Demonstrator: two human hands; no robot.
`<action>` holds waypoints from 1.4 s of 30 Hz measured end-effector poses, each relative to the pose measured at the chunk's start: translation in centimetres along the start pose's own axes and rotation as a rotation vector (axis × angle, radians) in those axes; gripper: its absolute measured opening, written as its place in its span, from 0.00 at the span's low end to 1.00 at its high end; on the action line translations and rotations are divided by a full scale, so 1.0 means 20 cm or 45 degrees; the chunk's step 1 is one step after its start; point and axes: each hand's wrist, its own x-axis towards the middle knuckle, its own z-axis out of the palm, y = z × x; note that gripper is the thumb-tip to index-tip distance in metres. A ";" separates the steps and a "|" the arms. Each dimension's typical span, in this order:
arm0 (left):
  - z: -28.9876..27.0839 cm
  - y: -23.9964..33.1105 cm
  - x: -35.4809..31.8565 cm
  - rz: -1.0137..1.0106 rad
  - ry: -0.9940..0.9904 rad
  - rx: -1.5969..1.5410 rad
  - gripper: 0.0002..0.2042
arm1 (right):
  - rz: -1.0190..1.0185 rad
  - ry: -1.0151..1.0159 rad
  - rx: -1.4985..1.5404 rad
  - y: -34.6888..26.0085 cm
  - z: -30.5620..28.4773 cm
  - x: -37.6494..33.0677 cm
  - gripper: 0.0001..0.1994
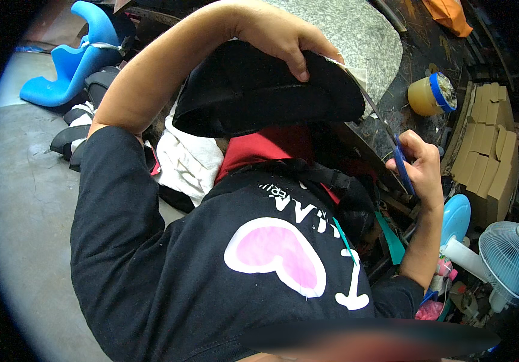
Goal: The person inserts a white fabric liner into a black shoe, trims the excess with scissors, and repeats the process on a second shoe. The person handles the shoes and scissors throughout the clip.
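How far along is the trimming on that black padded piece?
Done: cannot tell how much edge is already cut. In hand: the left hand grips the black padded piece while the right hand works blue-handled scissors along its pale lining edge. Left: the lining beyond the blades looks uncut.

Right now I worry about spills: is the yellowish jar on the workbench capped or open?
Open. The yellowish jar stands upright with its blue-rimmed mouth uncovered, showing pale contents; no lid sits on it.
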 end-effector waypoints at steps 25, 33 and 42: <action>0.19 0.05 -0.26 -0.426 0.293 -0.739 0.34 | 0.066 0.425 0.876 -0.18 0.34 0.16 0.20; 0.13 0.03 -0.39 -0.491 0.185 -0.676 0.39 | 0.090 -0.267 0.847 -0.04 0.06 -0.07 0.42; 0.14 0.03 -0.35 -0.443 0.141 -0.607 0.35 | 0.096 -0.284 -0.063 -0.08 0.02 -0.09 0.34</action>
